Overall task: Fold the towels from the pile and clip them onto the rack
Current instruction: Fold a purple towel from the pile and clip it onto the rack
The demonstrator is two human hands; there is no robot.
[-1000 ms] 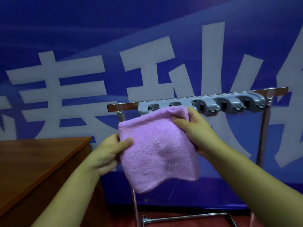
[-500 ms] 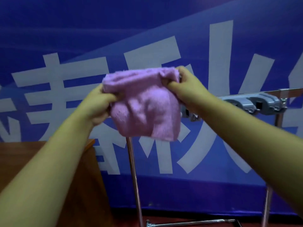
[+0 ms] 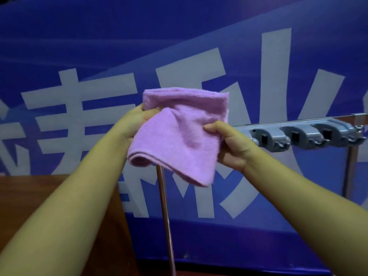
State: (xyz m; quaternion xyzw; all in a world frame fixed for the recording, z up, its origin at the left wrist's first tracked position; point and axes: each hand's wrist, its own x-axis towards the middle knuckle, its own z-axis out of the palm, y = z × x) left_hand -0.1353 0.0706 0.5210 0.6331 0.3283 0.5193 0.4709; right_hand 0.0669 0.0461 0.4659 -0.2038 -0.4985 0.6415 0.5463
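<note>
A folded lilac towel (image 3: pixel 179 136) is held up in front of the rack's left end, hiding that part of it. My left hand (image 3: pixel 133 124) grips the towel's left edge near the top. My right hand (image 3: pixel 231 144) pinches its right side, thumb on the front. The towel's top edge stands above both hands and its lower corner hangs down. To the right, the grey clip bar (image 3: pixel 302 134) with three visible clips runs along the metal rack rail (image 3: pixel 338 118). No clip visibly holds the towel.
The rack's left upright pole (image 3: pixel 165 212) drops below the towel, and its right upright (image 3: pixel 349 172) stands at the far right. A brown wooden table (image 3: pixel 29 188) lies at lower left. A blue banner with large white characters (image 3: pixel 199 56) fills the background.
Both hands have lowered the towel slightly and shifted it right against the rack's left end. One second ago it hung flatter below the clip bar.
</note>
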